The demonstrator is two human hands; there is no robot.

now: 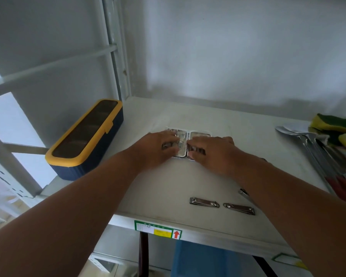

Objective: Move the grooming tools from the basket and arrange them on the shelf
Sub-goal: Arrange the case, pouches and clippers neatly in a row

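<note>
An opened silver manicure case (200, 134) lies flat in the middle of the white shelf (168, 182), with small metal tools in its left half. My left hand (158, 146) rests on the left half, fingers spread over the tools. My right hand (212, 149) presses on the right half, thumb at its near edge. Near the shelf's front edge lie two metal nail clippers (204, 202) (239, 208) side by side. A third clipper (244, 193) is partly hidden by my right forearm. No basket is in view.
A navy box with a yellow rim and dark lid (84, 139) stands at the shelf's left edge. At the right lie several metal spoons (300, 134), red-handled utensils (340, 182) and yellow-green sponges (334, 121). A white wall stands behind; a shelf post (116, 47) rises at back left.
</note>
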